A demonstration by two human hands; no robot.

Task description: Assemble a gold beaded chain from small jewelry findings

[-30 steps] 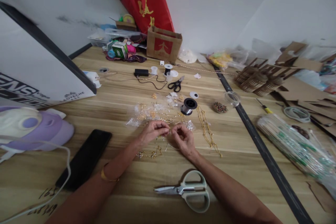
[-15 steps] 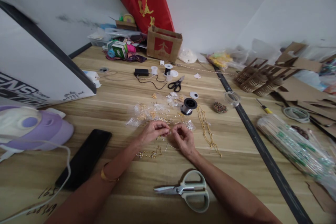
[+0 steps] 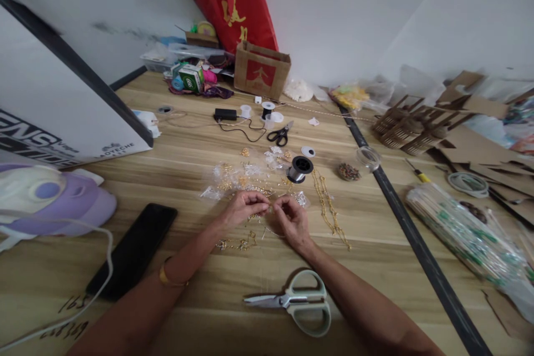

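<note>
My left hand (image 3: 247, 206) and my right hand (image 3: 292, 219) meet fingertip to fingertip over the table, both closed in a pinch. What they hold is too small to make out. A thin pale strand (image 3: 273, 232) curves out beneath my right hand. Just beyond the fingers lie small clear bags (image 3: 223, 177) of gold and silver beads and findings. A spool of silvery wire (image 3: 299, 169) stands past my right hand, with a gold chain (image 3: 327, 206) to its right. Nearer me, below my left hand, rests a beaded gold chain (image 3: 237, 243).
Pale-handled scissors (image 3: 292, 301) lie between my forearms. A black phone (image 3: 133, 250) is beside my left arm. Farther back are black scissors (image 3: 280, 133), a black adapter (image 3: 225, 115) and a paper bag (image 3: 262, 70). A dish of beads (image 3: 349, 171) and bagged sticks (image 3: 463, 239) lie right.
The view has shifted very slightly. Both hands keep the same pinch in nearly the same place, and nothing on the table has visibly moved.
</note>
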